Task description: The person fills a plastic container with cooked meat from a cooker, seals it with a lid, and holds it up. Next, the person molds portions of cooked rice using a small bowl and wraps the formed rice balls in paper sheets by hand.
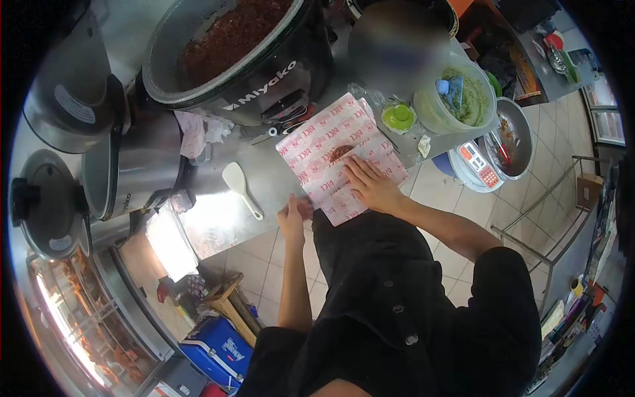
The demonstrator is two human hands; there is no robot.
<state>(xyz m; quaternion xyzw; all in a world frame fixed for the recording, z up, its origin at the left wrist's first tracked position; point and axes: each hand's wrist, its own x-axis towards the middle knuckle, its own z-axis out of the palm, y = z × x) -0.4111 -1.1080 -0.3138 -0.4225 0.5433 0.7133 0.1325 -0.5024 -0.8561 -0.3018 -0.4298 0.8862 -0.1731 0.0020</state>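
Observation:
Printed red-and-white paper sheets (324, 135) lie at the counter's front edge, part of them overhanging it. A small brown patch of food (341, 153) sits on the paper. My right hand (372, 185) rests on the sheet just beside the food, its fingers stretched out flat. At the sheet's left edge is my left hand (295, 215), with the fingers curled together; what they hold, if anything, is too small to tell. A white rice paddle (242, 190) lies on the steel counter to the left of my left hand.
A large Miyako cooker (264, 86) of brown food stands behind the paper. To the right are a small green container (399, 117), a tub of green food (476, 99), a scale (477, 165) and a metal pan (522, 135). More cookers (149, 149) stand left.

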